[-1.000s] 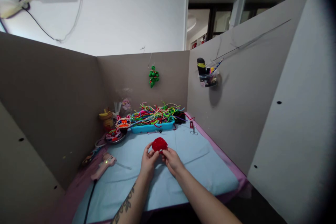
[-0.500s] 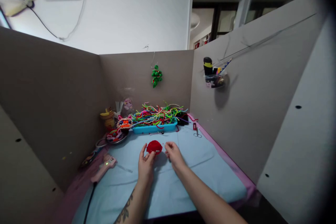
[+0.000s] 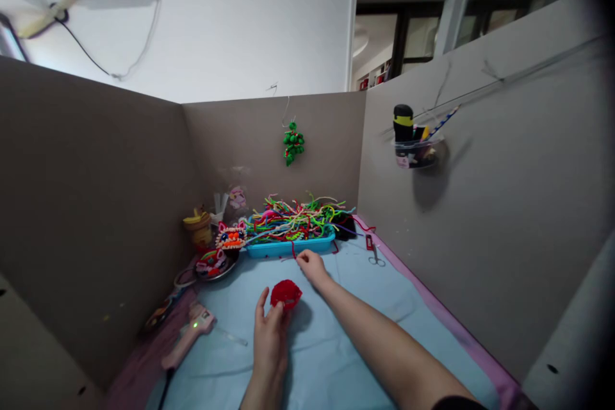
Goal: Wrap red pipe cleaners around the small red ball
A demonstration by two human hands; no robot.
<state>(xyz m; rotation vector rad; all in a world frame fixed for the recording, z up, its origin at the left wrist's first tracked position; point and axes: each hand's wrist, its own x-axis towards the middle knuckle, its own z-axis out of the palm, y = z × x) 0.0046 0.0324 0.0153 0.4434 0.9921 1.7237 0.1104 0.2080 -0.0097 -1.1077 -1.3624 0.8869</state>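
My left hand (image 3: pixel 270 332) holds a round, fuzzy red piece (image 3: pixel 286 293) over the cloth, its thumb against the near edge and a finger raised beside it. The piece looks made of chenille stems, with a gap near its lower side. My right hand (image 3: pixel 312 266) is stretched forward to the front of the blue tray (image 3: pixel 288 248), fingers drawn together low at the cloth. A red chenille stem (image 3: pixel 293 248) hangs over the tray rim close to those fingertips. Whatever they pinch is hidden. Multicoloured chenille stems (image 3: pixel 302 218) fill the tray.
A pink glue gun (image 3: pixel 189 336) lies at left on the blue cloth (image 3: pixel 230 307). A metal bowl (image 3: pixel 223 271) with finished fuzzy pieces stands behind it. Small scissors (image 3: pixel 376 259) lie at right. Grey partitions enclose the table; a cup of tools (image 3: pixel 416 152) hangs on the right one.
My right hand has moved forward, away from the red piece, to the tray's front edge. It covers the small dark-ended tool that lay there. My left hand still holds the red piece.
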